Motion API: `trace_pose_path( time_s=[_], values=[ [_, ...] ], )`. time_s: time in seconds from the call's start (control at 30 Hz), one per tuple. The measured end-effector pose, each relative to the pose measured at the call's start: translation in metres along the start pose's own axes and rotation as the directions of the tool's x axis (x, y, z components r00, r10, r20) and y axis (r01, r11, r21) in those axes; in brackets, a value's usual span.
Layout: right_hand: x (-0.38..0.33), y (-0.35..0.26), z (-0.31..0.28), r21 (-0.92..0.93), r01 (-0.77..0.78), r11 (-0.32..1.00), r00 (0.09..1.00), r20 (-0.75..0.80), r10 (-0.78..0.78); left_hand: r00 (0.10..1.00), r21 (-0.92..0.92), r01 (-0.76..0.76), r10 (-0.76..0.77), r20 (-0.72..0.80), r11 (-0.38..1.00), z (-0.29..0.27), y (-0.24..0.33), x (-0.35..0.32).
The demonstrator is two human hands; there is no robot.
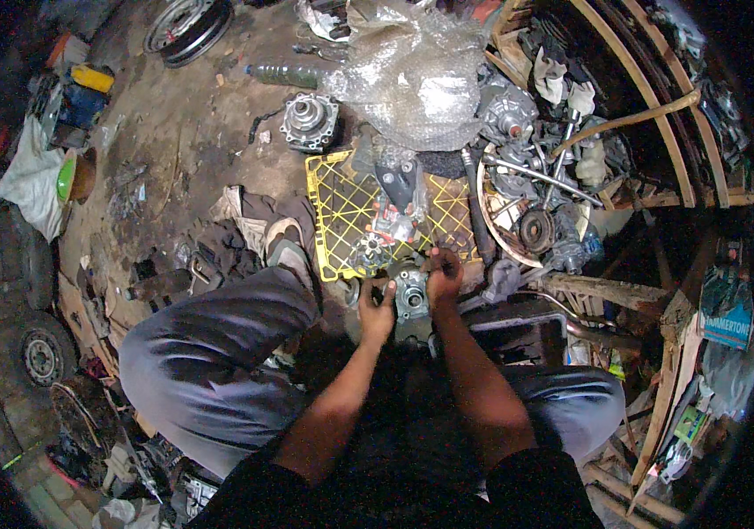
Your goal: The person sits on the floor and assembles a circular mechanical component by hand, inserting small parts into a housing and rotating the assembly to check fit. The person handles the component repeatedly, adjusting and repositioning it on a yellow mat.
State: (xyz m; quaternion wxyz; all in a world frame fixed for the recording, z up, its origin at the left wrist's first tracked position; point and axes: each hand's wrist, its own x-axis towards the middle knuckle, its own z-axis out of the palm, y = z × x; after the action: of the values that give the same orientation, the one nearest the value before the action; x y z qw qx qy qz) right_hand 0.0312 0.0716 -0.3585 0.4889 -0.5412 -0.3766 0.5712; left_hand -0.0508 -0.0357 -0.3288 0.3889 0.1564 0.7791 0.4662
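Between my knees is a small grey metal housing (pixel 411 300) with a round opening. My left hand (pixel 378 307) is closed against its left side, thumb toward the housing. On the other side, my right hand (pixel 445 280) has its fingers curled into a pinch at the housing's upper right edge; what lies in that pinch is too small to make out. Just beyond the hands lies a yellow plastic crate (pixel 331 264) with a lattice surface. It carries a star-shaped metal part (pixel 371 249), clear plastic packets (pixel 394 223) and a dark grey bracket-like piece (pixel 399 183).
A larger round metal housing (pixel 309 122) stands on the floor beyond the crate. Bubble wrap (pixel 412 75) and a plastic bottle (pixel 282 74) lie farther off. At right, a round basin (pixel 490 216) is heaped with metal parts, beside a wooden frame (pixel 672 370).
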Motion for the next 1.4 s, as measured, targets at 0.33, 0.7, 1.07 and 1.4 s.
trace_pose_path(
  time_s=[0.33,0.7,1.07,1.4],
  values=[
    [-0.042,-0.031,-0.009,-0.452,-0.046,0.891,0.969,-0.238,-0.070,0.970,0.267,0.109,-0.044,-0.238,0.957,0.030,0.035,-0.039],
    [-0.051,-0.040,-0.030,-0.421,-0.116,0.900,0.976,-0.217,0.024,0.979,0.176,0.124,-0.092,-0.180,0.977,0.022,0.048,-0.035],
    [-0.029,-0.026,-0.049,-0.703,0.062,0.709,0.969,-0.128,-0.212,0.987,0.164,0.092,-0.068,-0.147,0.982,0.021,0.049,-0.026],
    [0.014,-0.011,-0.054,-0.784,0.169,0.597,0.984,0.169,-0.057,0.980,-0.101,0.062,-0.079,-0.182,0.993,0.009,0.007,-0.003]
  ],
)
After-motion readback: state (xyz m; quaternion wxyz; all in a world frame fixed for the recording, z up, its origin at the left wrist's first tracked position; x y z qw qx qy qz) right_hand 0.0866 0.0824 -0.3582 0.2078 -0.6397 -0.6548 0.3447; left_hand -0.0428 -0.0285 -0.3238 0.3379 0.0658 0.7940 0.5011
